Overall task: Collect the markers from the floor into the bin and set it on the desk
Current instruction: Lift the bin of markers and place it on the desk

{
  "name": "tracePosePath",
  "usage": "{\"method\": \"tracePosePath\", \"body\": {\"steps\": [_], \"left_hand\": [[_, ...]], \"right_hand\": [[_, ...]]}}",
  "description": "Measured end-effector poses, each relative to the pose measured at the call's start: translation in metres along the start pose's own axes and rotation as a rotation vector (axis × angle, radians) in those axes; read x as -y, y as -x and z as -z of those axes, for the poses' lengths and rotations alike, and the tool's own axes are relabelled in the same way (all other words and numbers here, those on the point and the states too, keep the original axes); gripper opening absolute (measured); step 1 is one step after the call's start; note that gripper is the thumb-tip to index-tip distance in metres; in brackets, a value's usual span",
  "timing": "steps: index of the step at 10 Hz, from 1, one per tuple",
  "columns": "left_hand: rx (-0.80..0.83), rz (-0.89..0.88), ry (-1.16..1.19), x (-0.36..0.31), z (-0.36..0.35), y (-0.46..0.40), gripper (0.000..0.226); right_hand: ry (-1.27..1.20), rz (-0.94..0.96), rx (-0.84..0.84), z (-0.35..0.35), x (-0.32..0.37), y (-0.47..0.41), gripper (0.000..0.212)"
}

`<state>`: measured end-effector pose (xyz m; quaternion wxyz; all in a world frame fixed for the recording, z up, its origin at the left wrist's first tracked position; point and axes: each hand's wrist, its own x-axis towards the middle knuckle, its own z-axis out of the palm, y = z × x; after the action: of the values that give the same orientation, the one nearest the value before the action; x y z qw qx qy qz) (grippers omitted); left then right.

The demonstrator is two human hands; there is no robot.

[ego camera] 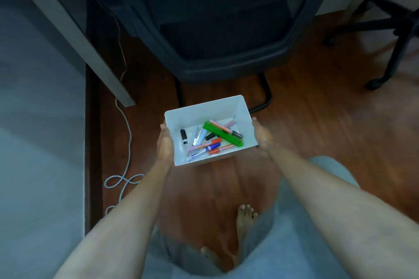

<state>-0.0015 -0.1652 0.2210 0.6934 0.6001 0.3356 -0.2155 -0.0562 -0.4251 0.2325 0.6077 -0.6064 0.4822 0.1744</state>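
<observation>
A white rectangular bin (204,108) is held over the wooden floor between both hands. My left hand (165,142) grips its left wall and my right hand (261,137) grips its right wall. Inside lie several markers (212,145) with red, blue and black caps, plus a long green marker (223,135) lying diagonally across them. No markers show on the floor around the bin.
A black office chair (217,29) stands just beyond the bin. A grey desk leg (74,36) slants down at the left, with a white cable (127,142) coiled on the floor beside it. Another chair base (390,36) sits at the right. My bare feet (243,222) are below.
</observation>
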Motion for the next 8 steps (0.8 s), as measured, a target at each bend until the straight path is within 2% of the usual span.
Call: {"method": "tracePosePath", "body": {"steps": [1,2,4,5,7,8], "left_hand": [[0.000,-0.016,0.057,-0.041,0.012,0.060,0.072],[-0.017,0.041,0.026,-0.089,0.001,0.144,0.069],[0.025,0.063,0.063,-0.166,0.010,0.274,0.053],[0.079,0.054,0.052,-0.208,0.015,0.334,0.036],[0.075,-0.032,0.006,-0.277,0.039,0.413,0.024],[0.106,-0.064,-0.019,-0.309,0.040,0.443,0.026]], "right_hand": [[-0.010,0.029,0.073,0.014,0.034,0.066,0.054],[-0.052,0.012,0.072,0.034,0.070,0.139,0.053],[0.005,0.035,0.048,0.075,0.121,0.260,0.070],[0.070,0.096,0.045,0.083,0.150,0.335,0.059],[0.108,0.276,0.096,0.095,0.195,0.439,0.048],[0.134,0.346,0.113,0.101,0.210,0.474,0.055]]}}
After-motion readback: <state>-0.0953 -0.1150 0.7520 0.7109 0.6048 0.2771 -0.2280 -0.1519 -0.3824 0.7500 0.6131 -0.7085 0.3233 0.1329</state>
